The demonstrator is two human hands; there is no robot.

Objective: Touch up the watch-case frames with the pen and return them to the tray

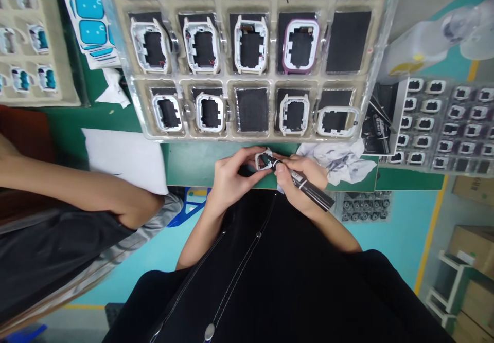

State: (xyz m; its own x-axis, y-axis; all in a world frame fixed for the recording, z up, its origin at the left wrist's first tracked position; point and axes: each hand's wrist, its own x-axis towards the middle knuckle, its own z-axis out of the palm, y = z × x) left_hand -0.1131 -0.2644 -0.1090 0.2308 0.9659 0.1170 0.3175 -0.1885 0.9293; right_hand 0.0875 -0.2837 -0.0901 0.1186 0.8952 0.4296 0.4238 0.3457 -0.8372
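Near the front edge of the green table [189, 163], my left hand [232, 178] pinches a small white watch-case frame [259, 162] between thumb and fingers. My right hand [297, 178] is closed around a black marker pen [309, 188], its tip pointing up and left at the frame. Whether the tip touches the frame is too small to make out. Just beyond both hands stands a clear plastic tray [250, 136] with black-lined pockets. Several hold similar white frames, and one has a purple-edged frame [301, 46].
Crumpled white paper [339, 160] lies right of my right hand. Beyond it is an open box [386, 127] with markers. A white sheet [123, 158] lies on the left, with a co-worker's arm [77, 186] close by. More trays of frames [443, 152] are at right; a squeeze bottle [417, 50] stands there.
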